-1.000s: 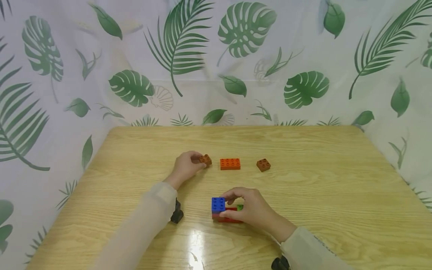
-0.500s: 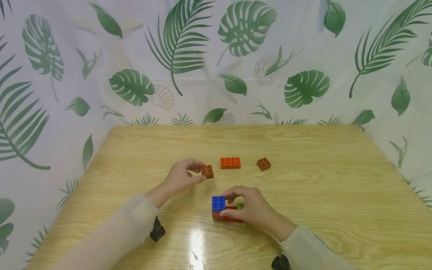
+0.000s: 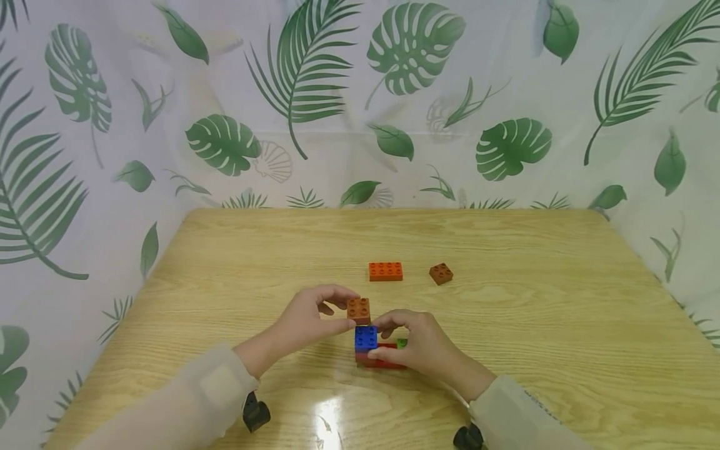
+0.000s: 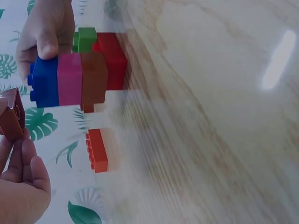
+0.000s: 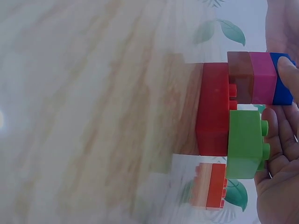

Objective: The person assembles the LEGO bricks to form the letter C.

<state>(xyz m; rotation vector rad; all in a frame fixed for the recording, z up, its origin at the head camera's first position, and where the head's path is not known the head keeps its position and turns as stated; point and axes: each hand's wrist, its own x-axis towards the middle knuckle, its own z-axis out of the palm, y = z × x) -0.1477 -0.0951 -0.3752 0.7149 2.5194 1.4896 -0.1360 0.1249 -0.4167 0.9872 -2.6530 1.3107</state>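
Brown brick (image 3: 358, 309) pinched in left hand (image 3: 306, 320) fingers above blue-topped stack (image 3: 367, 345), which right hand (image 3: 419, 345) grips

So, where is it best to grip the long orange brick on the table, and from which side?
Probably from above. The orange brick lies flat, studs up, apart from the small brown brick. Pinch its two long side walls, near the middle; they are smooth and close together, and both hands are nearer the camera.

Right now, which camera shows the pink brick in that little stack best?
The left wrist view: the pink brick shows a full side face, sandwiched between blue and brown bricks. The right wrist view shows it too, near the frame edge. In the head view it is hidden beneath the blue brick.
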